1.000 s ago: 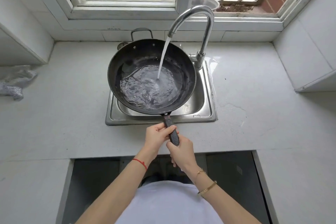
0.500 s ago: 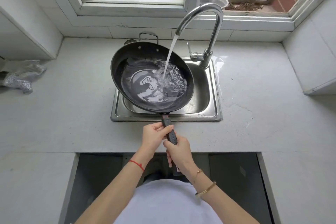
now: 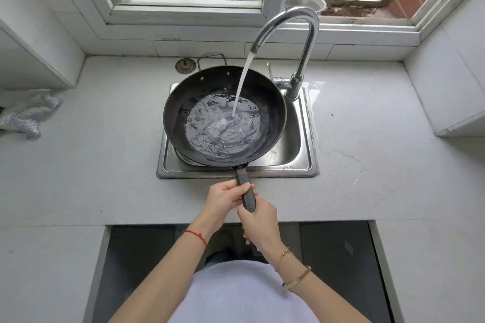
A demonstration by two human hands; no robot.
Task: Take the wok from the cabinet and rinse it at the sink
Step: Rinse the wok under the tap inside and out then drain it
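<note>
A black wok (image 3: 273, 113) hangs over the small steel sink (image 3: 307, 162), with a pool of water swirling in its bottom. Water streams from the curved chrome tap (image 3: 301, 31) into the middle of the wok. The wok's dark handle (image 3: 245, 186) points toward me over the counter edge. My left hand (image 3: 224, 199) grips the handle near the wok. Just behind it, my right hand (image 3: 258, 223) grips the handle's end. The wok's small loop handle shows at its far rim.
A round drain strainer (image 3: 185, 65) lies on the counter behind the sink. A crumpled grey cloth (image 3: 25, 115) sits at the far left. A metal bowl (image 3: 305, 1) stands on the window sill. An open cabinet bay (image 3: 147, 265) gapes below the counter in front of me.
The wok has been tilted and swirled, so the water moved from its left side back to the middle. Both hands have kept their grip on the handle.
</note>
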